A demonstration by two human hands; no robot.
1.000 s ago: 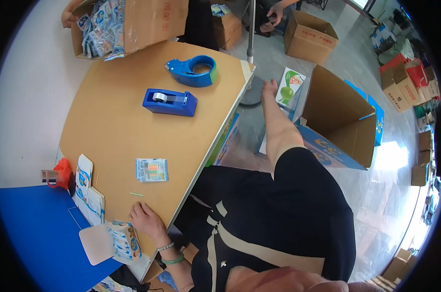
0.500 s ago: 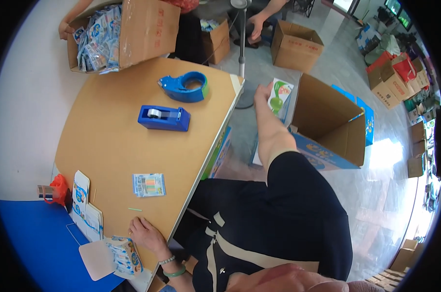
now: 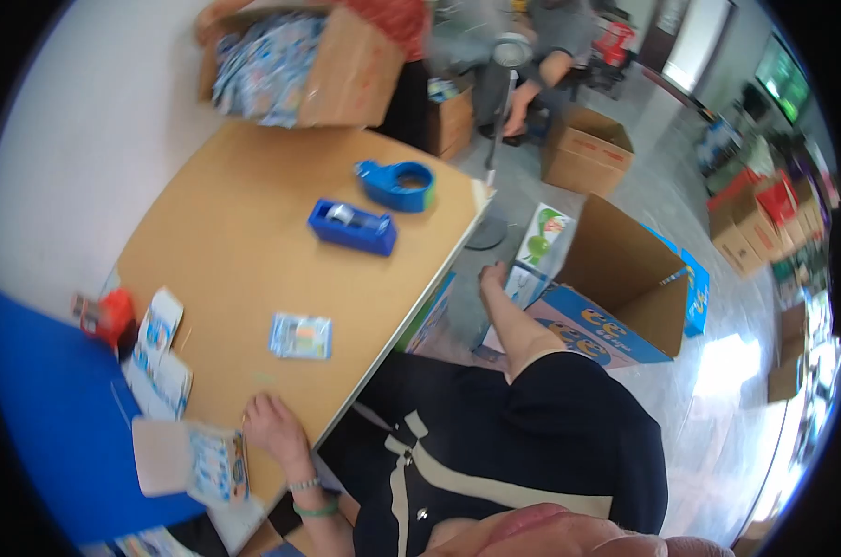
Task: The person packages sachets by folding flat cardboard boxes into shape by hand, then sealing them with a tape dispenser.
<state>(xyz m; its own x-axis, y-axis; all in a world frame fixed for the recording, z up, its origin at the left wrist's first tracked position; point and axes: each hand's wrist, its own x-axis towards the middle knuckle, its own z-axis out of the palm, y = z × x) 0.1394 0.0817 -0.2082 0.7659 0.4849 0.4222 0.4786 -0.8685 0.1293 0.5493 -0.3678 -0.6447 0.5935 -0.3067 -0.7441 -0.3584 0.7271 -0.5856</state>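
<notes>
My left hand point(image 3: 274, 429) lies palm down at the table's near edge with its fingers stretched out, holding nothing. Just beyond its fingertips is a small pale green stick point(image 3: 264, 378), blurred. Farther up the table lies a flat clear-and-blue packet point(image 3: 301, 336) with coloured contents. My right arm reaches out past the table's right edge. There my right hand point(image 3: 493, 277) is beside a white-and-green printed carton point(image 3: 543, 236), next to a large open blue cardboard box point(image 3: 588, 325). The right fingers are small and blurred, and whether they grip anything is unclear.
A blue tape dispenser point(image 3: 353, 226) and a blue tape gun point(image 3: 397, 185) stand on the table point(image 3: 226, 251). An opened carton of packets point(image 3: 218, 464) is near my left hand. Beyond the table, a person holds a tilted cardboard box point(image 3: 351, 74) full of packets; another person sits farther back.
The view has shifted. My right hand has moved nearer along the white-and-green carton's side. The person's box of packets is tilted over the table's far edge. My left hand stays on the table.
</notes>
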